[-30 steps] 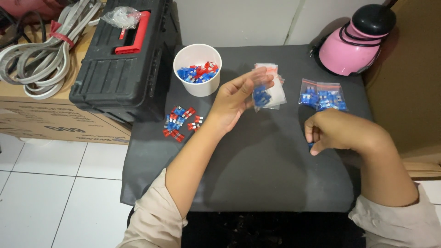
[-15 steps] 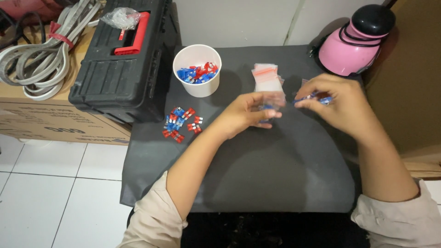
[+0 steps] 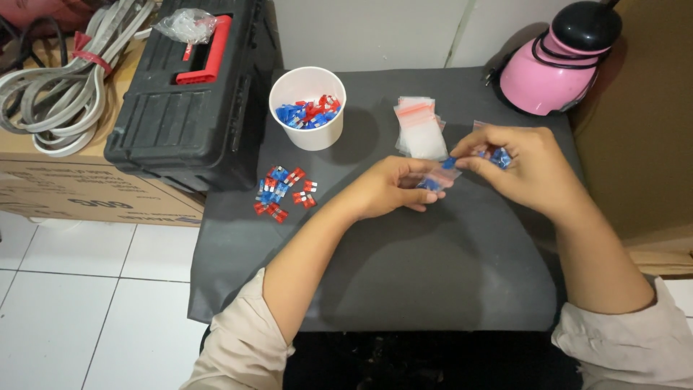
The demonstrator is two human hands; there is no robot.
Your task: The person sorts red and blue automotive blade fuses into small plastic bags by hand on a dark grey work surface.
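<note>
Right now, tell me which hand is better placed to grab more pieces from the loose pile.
Left. The left hand lies nearer the loose pile; the right hand is farther off, pinching the small bag.

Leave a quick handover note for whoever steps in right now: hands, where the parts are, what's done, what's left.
Left hand and right hand both pinch one small clear bag holding blue pieces.
Empty bag stack lies just behind.
White cup holds more red and blue pieces; a loose pile sits near the toolbox.
Done: another bag with blue pieces lies under the right hand.
Left: cup and pile unbagged.
</note>
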